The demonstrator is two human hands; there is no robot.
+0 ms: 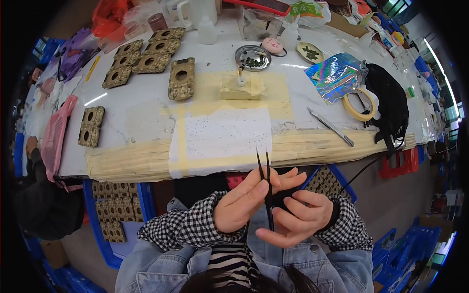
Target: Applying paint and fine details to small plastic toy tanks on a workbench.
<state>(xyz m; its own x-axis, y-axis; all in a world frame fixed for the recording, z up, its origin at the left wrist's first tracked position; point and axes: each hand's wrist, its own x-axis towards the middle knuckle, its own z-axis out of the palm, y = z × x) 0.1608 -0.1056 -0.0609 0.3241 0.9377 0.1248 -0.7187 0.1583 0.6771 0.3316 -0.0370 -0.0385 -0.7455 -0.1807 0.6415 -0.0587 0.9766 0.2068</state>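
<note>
Black tweezers point(268, 195) stand between my hands, tips pointing away from me and spread apart. My left hand point(244, 200) pinches them between thumb and fingers. My right hand point(300, 219) is beside their rear end, its fingers loosely curled and apart; whether a fingertip touches the tweezers is hard to see. Just beyond the tips lies a white sheet point(224, 129) dotted with tiny dark specks and edged with yellow tape. Behind it sits a block wrapped in yellow tape point(234, 92). A camouflage-patterned part with a round hole point(188, 90) lies to its left.
More camouflage parts point(151, 63) lie at the back left, others in a blue crate point(100, 224) below. A round dish point(266, 59) holds small dark pieces. On the right are a craft knife point(332, 128), a tape roll point(347, 105) and a black bag point(391, 93). A person's sleeve point(44, 195) shows far left.
</note>
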